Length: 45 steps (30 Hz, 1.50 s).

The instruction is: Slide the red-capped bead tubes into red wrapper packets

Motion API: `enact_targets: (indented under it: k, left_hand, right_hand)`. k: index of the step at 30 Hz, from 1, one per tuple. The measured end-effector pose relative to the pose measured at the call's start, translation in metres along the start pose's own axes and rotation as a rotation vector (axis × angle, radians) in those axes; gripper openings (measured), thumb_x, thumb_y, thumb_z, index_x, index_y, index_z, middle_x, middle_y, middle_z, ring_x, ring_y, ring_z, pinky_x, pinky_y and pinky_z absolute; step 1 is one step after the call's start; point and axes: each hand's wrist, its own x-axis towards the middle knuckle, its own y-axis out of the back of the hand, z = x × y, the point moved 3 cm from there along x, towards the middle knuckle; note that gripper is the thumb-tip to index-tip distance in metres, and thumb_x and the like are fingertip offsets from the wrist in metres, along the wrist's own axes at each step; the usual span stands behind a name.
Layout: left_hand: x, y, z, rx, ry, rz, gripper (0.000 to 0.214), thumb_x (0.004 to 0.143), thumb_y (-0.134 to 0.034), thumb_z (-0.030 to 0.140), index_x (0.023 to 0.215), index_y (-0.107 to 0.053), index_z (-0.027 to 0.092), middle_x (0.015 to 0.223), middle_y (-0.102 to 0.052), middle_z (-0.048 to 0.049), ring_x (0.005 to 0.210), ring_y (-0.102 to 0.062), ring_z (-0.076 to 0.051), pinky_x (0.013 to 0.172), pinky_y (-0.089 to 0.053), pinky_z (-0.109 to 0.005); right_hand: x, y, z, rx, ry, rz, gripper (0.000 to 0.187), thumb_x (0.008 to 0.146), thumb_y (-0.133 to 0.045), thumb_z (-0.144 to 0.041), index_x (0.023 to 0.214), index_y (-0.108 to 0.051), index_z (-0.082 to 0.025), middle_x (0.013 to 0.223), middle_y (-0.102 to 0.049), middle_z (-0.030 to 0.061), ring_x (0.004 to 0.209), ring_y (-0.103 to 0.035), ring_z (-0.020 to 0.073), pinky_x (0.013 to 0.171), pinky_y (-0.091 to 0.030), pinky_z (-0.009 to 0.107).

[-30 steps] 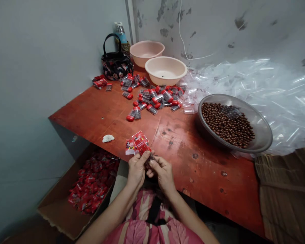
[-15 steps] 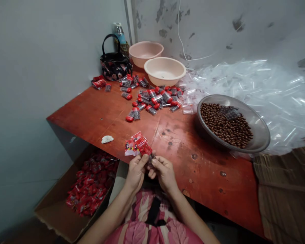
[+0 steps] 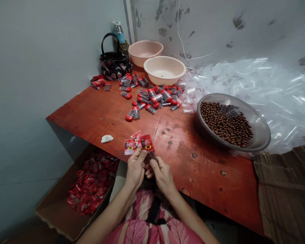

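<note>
At the table's near edge, my left hand (image 3: 135, 167) and my right hand (image 3: 163, 173) pinch one small clear pack of brown balls (image 3: 151, 156) between them. A red printed card (image 3: 147, 143) stands up from the pack's far end, its picture side towards me. My left thumb and fingers grip the pack from the left, and my right thumb presses on its lower right side. Some of the fingers underneath are hidden. Just beyond, flat red printed cards (image 3: 130, 146) lie on the tabletop.
A grey bowl of brown balls (image 3: 265, 137) stands right, before a heap of clear plastic sleeves (image 3: 277, 88). Filled red-topped packs (image 3: 152, 98) lie mid-table near two basins (image 3: 165, 79). Lower left is a cardboard box (image 3: 53, 217) of red packs. A white scrap (image 3: 107, 138) lies near the edge.
The pack in my hands has turned, so its red card now stands more upright with the picture showing. My right hand has shifted slightly down and left.
</note>
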Motion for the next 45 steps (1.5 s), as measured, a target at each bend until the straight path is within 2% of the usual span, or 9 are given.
enact_targets:
  k: [6, 14, 21, 24, 31, 36, 38, 42, 45]
  left_hand:
    - [0.004, 0.007, -0.010, 0.132, 0.028, -0.001, 0.028, 0.070, -0.059, 0.041, 0.068, -0.053, 0.013, 0.037, -0.041, 0.0077, 0.026, -0.035, -0.005, 0.025, -0.027, -0.017]
    - [-0.011, -0.001, -0.020, 0.212, -0.038, -0.119, 0.029, 0.076, -0.053, 0.037, 0.058, -0.044, 0.016, 0.035, -0.045, 0.0059, 0.026, -0.046, -0.011, 0.030, -0.038, -0.022]
    - [-0.009, 0.000, -0.008, 0.014, 0.084, -0.129, 0.032, 0.079, -0.048, 0.038, 0.093, -0.055, 0.010, 0.035, -0.047, 0.0056, 0.023, -0.042, -0.010, 0.029, -0.038, -0.022]
    - [-0.008, 0.002, -0.010, 0.019, 0.109, -0.149, 0.036, 0.078, -0.050, 0.037, 0.098, -0.055, 0.007, 0.032, -0.043, 0.0062, 0.022, -0.041, -0.011, 0.026, -0.035, -0.020]
    - [-0.013, 0.000, -0.008, 0.006, 0.171, -0.203, 0.037, 0.076, -0.054, 0.036, 0.101, -0.056, 0.009, 0.036, -0.041, 0.0071, 0.025, -0.040, -0.010, 0.030, -0.038, -0.023]
    - [-0.017, -0.003, 0.001, 0.019, 0.187, -0.270, 0.025, 0.075, -0.055, 0.035, 0.071, -0.058, 0.010, 0.038, -0.044, 0.0038, 0.030, -0.046, -0.012, 0.033, -0.039, -0.024]
    - [-0.017, -0.001, 0.000, -0.005, 0.176, -0.242, 0.025, 0.073, -0.057, 0.034, 0.064, -0.056, 0.011, 0.039, -0.042, 0.0044, 0.029, -0.042, -0.009, 0.031, -0.035, -0.022]
    - [-0.016, 0.008, -0.005, -0.100, 0.171, -0.147, 0.026, 0.071, -0.059, 0.037, 0.077, -0.059, 0.011, 0.042, -0.038, 0.0075, 0.028, -0.031, -0.004, 0.028, -0.026, -0.018]
    - [-0.016, 0.013, -0.009, -0.123, 0.179, -0.157, 0.032, 0.069, -0.062, 0.037, 0.087, -0.061, 0.010, 0.040, -0.029, 0.0103, 0.029, -0.025, -0.002, 0.029, -0.023, -0.017]
  right_hand:
    - [0.000, 0.000, -0.001, -0.162, 0.004, 0.051, 0.027, 0.084, -0.041, -0.041, 0.075, -0.052, -0.018, 0.052, -0.053, -0.0027, 0.042, -0.049, 0.0082, 0.041, -0.037, 0.017]
    - [0.005, -0.003, 0.009, 0.406, -0.161, 0.001, 0.040, 0.082, -0.040, -0.048, 0.060, -0.047, -0.015, 0.038, -0.043, -0.0058, 0.027, -0.034, 0.0041, 0.026, -0.023, 0.014]
    - [0.006, -0.007, 0.010, 0.363, -0.157, -0.161, 0.031, 0.079, -0.048, -0.044, 0.071, -0.050, -0.014, 0.050, -0.054, -0.0039, 0.031, -0.043, 0.0039, 0.029, -0.032, 0.012]
    - [0.006, -0.008, 0.012, 0.370, -0.163, -0.172, 0.030, 0.079, -0.050, -0.042, 0.067, -0.050, -0.014, 0.047, -0.054, -0.0041, 0.030, -0.045, 0.0043, 0.028, -0.033, 0.012]
    - [0.013, -0.006, 0.013, 0.411, -0.183, -0.203, 0.028, 0.076, -0.054, -0.040, 0.065, -0.050, -0.014, 0.045, -0.057, -0.0032, 0.029, -0.048, 0.0062, 0.028, -0.037, 0.013]
    - [0.013, -0.005, 0.010, 0.425, -0.176, -0.203, 0.023, 0.071, -0.061, -0.034, 0.065, -0.050, -0.014, 0.042, -0.056, -0.0039, 0.026, -0.045, 0.0061, 0.025, -0.033, 0.013]
    - [0.011, -0.005, 0.009, 0.432, -0.138, -0.195, 0.024, 0.071, -0.061, -0.035, 0.067, -0.052, -0.014, 0.045, -0.058, -0.0024, 0.028, -0.047, 0.0063, 0.027, -0.035, 0.013]
    - [0.007, -0.008, 0.010, 0.436, -0.105, -0.212, 0.027, 0.076, -0.055, -0.041, 0.079, -0.054, -0.014, 0.064, -0.064, 0.0034, 0.041, -0.056, 0.0093, 0.038, -0.044, 0.018]
    - [0.006, -0.010, 0.015, 0.387, -0.115, -0.162, 0.028, 0.076, -0.055, -0.042, 0.076, -0.052, -0.015, 0.060, -0.063, 0.0024, 0.038, -0.055, 0.0096, 0.036, -0.044, 0.018]
